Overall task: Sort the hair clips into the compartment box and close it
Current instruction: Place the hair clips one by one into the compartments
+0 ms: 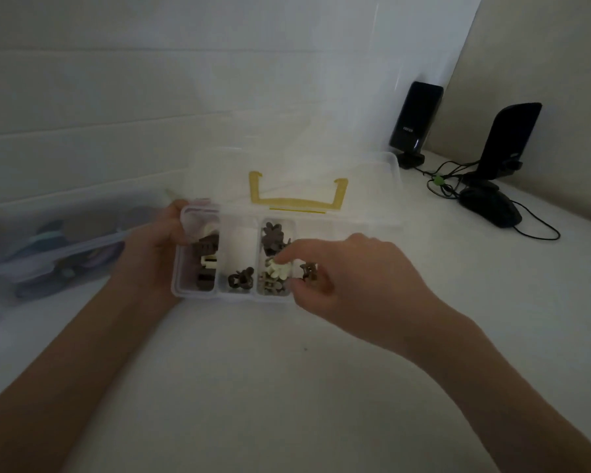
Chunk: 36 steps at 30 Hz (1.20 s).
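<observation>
Clear plastic compartment box (198,291), lid up, holds brown and cream hair clips (273,268); left hand (154,247) grips its end, right hand (352,278) pinches a small brown claw clip (308,270).

1. Left hand (151,247): bare, no ring, no glove
2. Right hand (352,278): bare, no ring, no glove
3. Both forearms bare to frame edge; no sleeves, watch or bracelet visible at either wrist

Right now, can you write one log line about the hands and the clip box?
left hand: holds box | right hand: pinches brown clip | lid: open
</observation>
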Available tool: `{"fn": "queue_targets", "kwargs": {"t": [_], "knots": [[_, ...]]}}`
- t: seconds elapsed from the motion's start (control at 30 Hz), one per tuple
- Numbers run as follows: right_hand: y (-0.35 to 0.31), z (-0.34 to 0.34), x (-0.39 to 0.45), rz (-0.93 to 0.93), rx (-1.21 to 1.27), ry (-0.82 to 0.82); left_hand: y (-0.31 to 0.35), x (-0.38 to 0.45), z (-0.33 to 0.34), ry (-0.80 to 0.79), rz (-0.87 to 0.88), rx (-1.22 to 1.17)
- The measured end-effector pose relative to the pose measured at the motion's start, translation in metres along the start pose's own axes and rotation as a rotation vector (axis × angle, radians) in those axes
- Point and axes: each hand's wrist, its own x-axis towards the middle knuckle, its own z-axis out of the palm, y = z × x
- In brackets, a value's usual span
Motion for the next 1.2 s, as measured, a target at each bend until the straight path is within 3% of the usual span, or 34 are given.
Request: {"fn": "queue_targets", "kwargs": {"t": [0.2, 0.43, 0.67, 1.07, 1.2], "knots": [[-0.018, 0.01, 0.026, 0.083, -0.333, -0.017, 0.003, -0.002, 0.009, 0.029, -0.031, -0.045], [-0.016, -0.001, 0.037, 0.151, -0.325, -0.007, 0.004, -0.001, 0.012, 0.024, -0.029, -0.018], [0.002, -0.001, 0.036, 0.211, 0.019, -0.013, 0.004, -0.001, 0.016, 0.034, -0.032, -0.019], [0.015, -0.002, 0.027, 0.16, 0.425, 0.28, 0.003, -0.002, 0.016, 0.047, -0.036, -0.004], [0.021, -0.006, 0.027, 0.186, 0.553, 0.305, 0.004, -0.002, 0.016, 0.035, -0.036, -0.002]]}}
